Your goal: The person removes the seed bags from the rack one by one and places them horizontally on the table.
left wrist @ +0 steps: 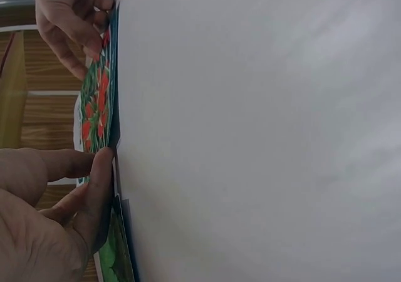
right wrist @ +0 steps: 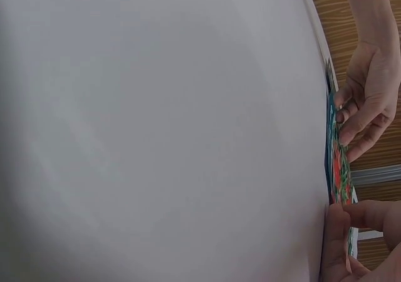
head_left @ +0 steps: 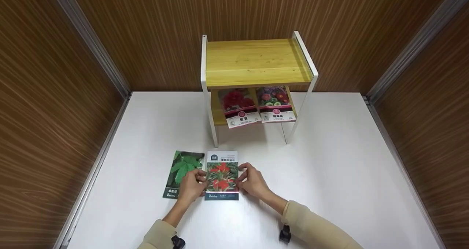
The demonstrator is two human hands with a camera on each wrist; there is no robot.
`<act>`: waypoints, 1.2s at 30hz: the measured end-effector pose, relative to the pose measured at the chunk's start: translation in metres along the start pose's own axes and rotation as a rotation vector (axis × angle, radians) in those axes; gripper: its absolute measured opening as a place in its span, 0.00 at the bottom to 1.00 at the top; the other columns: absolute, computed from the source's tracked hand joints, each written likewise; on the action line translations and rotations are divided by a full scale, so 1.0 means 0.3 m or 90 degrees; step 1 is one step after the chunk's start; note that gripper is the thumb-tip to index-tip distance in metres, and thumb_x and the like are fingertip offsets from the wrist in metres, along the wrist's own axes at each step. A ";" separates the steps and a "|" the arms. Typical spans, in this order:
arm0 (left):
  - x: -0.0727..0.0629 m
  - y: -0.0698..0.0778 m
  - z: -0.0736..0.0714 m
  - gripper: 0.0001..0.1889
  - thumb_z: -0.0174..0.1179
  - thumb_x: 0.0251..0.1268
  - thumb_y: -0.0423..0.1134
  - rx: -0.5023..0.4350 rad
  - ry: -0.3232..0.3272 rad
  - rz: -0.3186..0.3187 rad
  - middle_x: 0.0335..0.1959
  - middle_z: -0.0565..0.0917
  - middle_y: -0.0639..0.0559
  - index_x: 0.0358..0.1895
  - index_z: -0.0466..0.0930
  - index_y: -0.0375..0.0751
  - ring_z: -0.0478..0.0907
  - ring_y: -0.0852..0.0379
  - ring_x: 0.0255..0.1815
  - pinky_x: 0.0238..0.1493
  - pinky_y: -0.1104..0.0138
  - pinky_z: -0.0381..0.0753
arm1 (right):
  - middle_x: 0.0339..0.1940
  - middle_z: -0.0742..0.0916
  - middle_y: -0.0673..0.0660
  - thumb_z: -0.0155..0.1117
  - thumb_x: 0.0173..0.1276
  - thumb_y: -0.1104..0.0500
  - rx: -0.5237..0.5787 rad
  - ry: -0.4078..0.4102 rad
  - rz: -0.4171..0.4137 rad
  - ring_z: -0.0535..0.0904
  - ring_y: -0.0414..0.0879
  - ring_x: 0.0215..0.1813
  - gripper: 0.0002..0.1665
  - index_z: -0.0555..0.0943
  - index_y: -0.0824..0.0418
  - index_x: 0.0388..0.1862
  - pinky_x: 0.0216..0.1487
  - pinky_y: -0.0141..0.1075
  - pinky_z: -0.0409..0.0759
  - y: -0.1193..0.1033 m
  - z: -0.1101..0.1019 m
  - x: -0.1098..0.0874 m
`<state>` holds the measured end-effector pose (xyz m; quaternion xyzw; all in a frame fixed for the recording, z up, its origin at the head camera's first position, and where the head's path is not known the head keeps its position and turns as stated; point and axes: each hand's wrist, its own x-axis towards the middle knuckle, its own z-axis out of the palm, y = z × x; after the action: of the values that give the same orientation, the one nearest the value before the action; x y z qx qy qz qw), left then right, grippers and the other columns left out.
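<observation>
A seed packet with red flowers (head_left: 222, 175) lies on the white table, its white top edge toward the shelf. My left hand (head_left: 193, 186) pinches its left edge between thumb and fingers, reaching across a green-leaf seed packet (head_left: 176, 172) and hiding part of it. On the opposite side, my right hand (head_left: 253, 181) pinches the right edge. In the left wrist view the red-flower packet (left wrist: 97, 106) shows nearly edge-on, close over the tabletop. Seen from the right wrist, the fingertips (right wrist: 338, 216) of my right hand are at the packet's edge.
A small two-tier shelf (head_left: 256, 62) with wooden boards and white side frames stands behind the packets. Its lower board carries a dark-red flower packet (head_left: 240, 108) and a mixed-flower packet (head_left: 275, 104), both jutting over the front edge. Wood-grain panels (head_left: 165, 33) enclose the table.
</observation>
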<state>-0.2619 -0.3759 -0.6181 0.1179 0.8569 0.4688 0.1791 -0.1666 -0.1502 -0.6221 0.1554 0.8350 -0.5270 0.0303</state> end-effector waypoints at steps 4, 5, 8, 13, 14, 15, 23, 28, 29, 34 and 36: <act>0.000 -0.002 0.000 0.14 0.67 0.62 0.24 -0.004 -0.001 -0.002 0.35 0.85 0.43 0.51 0.85 0.30 0.80 0.59 0.23 0.22 0.66 0.89 | 0.34 0.88 0.57 0.71 0.63 0.70 -0.009 0.000 0.002 0.81 0.40 0.21 0.31 0.75 0.67 0.66 0.22 0.31 0.84 -0.002 -0.002 -0.003; 0.000 -0.001 0.000 0.14 0.68 0.62 0.23 -0.005 -0.002 -0.002 0.35 0.85 0.43 0.51 0.85 0.30 0.81 0.59 0.23 0.22 0.66 0.89 | 0.34 0.88 0.57 0.72 0.63 0.70 -0.012 0.001 0.006 0.80 0.39 0.21 0.32 0.75 0.67 0.66 0.22 0.31 0.83 -0.004 -0.003 -0.004; 0.003 -0.002 0.001 0.14 0.68 0.61 0.23 -0.005 -0.001 -0.003 0.35 0.85 0.43 0.51 0.85 0.30 0.80 0.59 0.22 0.22 0.66 0.89 | 0.33 0.87 0.56 0.71 0.62 0.71 -0.015 0.002 0.012 0.80 0.39 0.20 0.32 0.75 0.67 0.65 0.21 0.31 0.83 -0.006 -0.005 -0.003; 0.004 -0.002 0.001 0.14 0.68 0.61 0.23 -0.006 0.000 -0.008 0.34 0.85 0.44 0.51 0.84 0.30 0.80 0.60 0.21 0.22 0.66 0.89 | 0.33 0.87 0.56 0.71 0.61 0.71 -0.010 0.000 0.019 0.80 0.40 0.21 0.32 0.75 0.67 0.65 0.22 0.31 0.84 -0.004 -0.005 -0.001; 0.004 -0.001 0.000 0.14 0.68 0.61 0.24 -0.007 0.001 -0.008 0.34 0.85 0.44 0.51 0.84 0.30 0.80 0.60 0.21 0.22 0.66 0.89 | 0.33 0.87 0.56 0.71 0.61 0.71 -0.009 0.000 0.020 0.81 0.40 0.21 0.32 0.75 0.67 0.65 0.22 0.31 0.84 -0.004 -0.005 -0.002; 0.004 0.000 0.000 0.14 0.68 0.61 0.24 -0.007 0.001 -0.009 0.33 0.85 0.45 0.51 0.84 0.30 0.80 0.60 0.21 0.22 0.66 0.89 | 0.33 0.87 0.56 0.71 0.61 0.71 -0.008 -0.001 0.018 0.81 0.40 0.22 0.32 0.75 0.67 0.65 0.22 0.31 0.84 -0.004 -0.005 -0.002; -0.001 0.005 -0.002 0.13 0.68 0.64 0.26 -0.015 0.013 -0.019 0.32 0.87 0.45 0.50 0.84 0.30 0.81 0.60 0.22 0.22 0.67 0.88 | 0.32 0.88 0.55 0.74 0.63 0.66 -0.006 0.003 -0.006 0.80 0.39 0.22 0.30 0.76 0.66 0.64 0.24 0.31 0.82 0.002 -0.019 -0.008; -0.005 0.025 -0.009 0.13 0.68 0.67 0.29 -0.042 0.030 -0.017 0.32 0.88 0.44 0.52 0.84 0.29 0.84 0.56 0.21 0.21 0.69 0.86 | 0.34 0.87 0.55 0.75 0.64 0.65 0.007 0.019 -0.015 0.79 0.38 0.23 0.29 0.78 0.66 0.63 0.24 0.29 0.79 -0.005 -0.048 -0.011; -0.004 0.031 -0.010 0.13 0.68 0.67 0.30 -0.045 0.034 -0.014 0.32 0.88 0.44 0.52 0.85 0.30 0.85 0.55 0.21 0.21 0.69 0.86 | 0.34 0.87 0.55 0.74 0.64 0.66 0.019 0.021 -0.017 0.80 0.38 0.23 0.29 0.78 0.66 0.63 0.24 0.29 0.79 -0.006 -0.054 -0.010; -0.002 0.065 -0.015 0.13 0.68 0.70 0.36 -0.060 0.046 -0.009 0.33 0.88 0.41 0.52 0.85 0.31 0.87 0.49 0.25 0.23 0.66 0.89 | 0.34 0.86 0.55 0.72 0.66 0.67 0.076 0.029 -0.035 0.81 0.41 0.24 0.26 0.78 0.68 0.62 0.24 0.27 0.80 -0.006 -0.080 -0.005; -0.001 0.079 -0.015 0.14 0.68 0.71 0.37 -0.073 0.047 -0.010 0.34 0.89 0.38 0.53 0.85 0.31 0.89 0.45 0.28 0.25 0.64 0.91 | 0.34 0.86 0.56 0.72 0.66 0.67 0.086 0.036 -0.046 0.82 0.41 0.25 0.25 0.79 0.69 0.61 0.25 0.28 0.82 -0.007 -0.089 -0.004</act>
<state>-0.2629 -0.3668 -0.5957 0.0832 0.8354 0.5200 0.1576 -0.1631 -0.1276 -0.6081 0.1416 0.8030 -0.5784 -0.0228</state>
